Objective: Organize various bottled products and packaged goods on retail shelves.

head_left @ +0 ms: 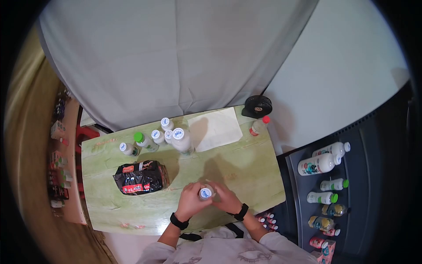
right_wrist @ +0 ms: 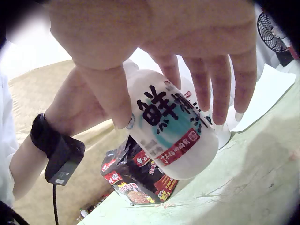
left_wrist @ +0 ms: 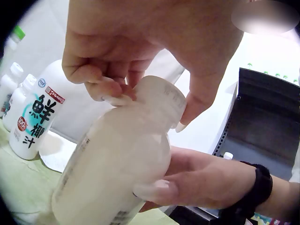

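A white bottle with large black characters (right_wrist: pixel 171 126) is held tilted between both hands above the near part of the table. My left hand (head_left: pixel 191 202) has its fingers and thumb around the white cap (left_wrist: pixel 161 99) in the left wrist view. My right hand (head_left: pixel 227 200) grips the bottle's body, thumb on one side and fingers on the other. In the head view the cap top faces the camera, and the lower bottle is hidden. A black food package (head_left: pixel 140 177) lies on the table left of the hands.
Several white bottles, one green-capped (head_left: pixel 139 137), stand at the table's back left. A paper sheet (head_left: pixel 215 130), a red-capped bottle (head_left: pixel 258 126) and a black fan (head_left: pixel 257 106) are farther back. A dark shelf with several bottles (head_left: pixel 316 164) stands right; another shelf (head_left: pixel 70 176) is left.
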Demonstrator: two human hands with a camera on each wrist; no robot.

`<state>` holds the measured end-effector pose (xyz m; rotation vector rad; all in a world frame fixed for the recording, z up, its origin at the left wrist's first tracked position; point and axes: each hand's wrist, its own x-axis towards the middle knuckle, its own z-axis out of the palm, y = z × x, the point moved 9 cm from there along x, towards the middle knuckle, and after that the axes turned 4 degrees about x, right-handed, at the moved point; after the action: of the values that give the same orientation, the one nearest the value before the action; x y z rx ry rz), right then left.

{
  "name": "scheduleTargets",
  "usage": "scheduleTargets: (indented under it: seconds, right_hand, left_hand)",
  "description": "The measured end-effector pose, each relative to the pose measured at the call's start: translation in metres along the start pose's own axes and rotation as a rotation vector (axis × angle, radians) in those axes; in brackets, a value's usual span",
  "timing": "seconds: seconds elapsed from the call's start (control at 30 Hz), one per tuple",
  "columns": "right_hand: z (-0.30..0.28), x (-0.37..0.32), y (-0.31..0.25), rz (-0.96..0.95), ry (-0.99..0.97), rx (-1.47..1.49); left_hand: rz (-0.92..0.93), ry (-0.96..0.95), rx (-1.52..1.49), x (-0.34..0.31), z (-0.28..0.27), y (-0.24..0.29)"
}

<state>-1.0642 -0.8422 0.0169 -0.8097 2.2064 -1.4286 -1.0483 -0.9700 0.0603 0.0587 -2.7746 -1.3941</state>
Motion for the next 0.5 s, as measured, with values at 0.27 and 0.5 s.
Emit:
scheduleTargets:
  seconds: [0.27,0.5]
  right_hand:
    - [0.006,-0.076,-0.008,-0.027,0.139,-0.030]
    - [0.035,-0.196,-0.030,0.073,0.384,-0.118]
  left_hand:
    - [0.132,-0.084,0.024,-0.050,0.018,0.041]
    - [0.405,-0.126,-0.003,-0.146,0.042,0.083]
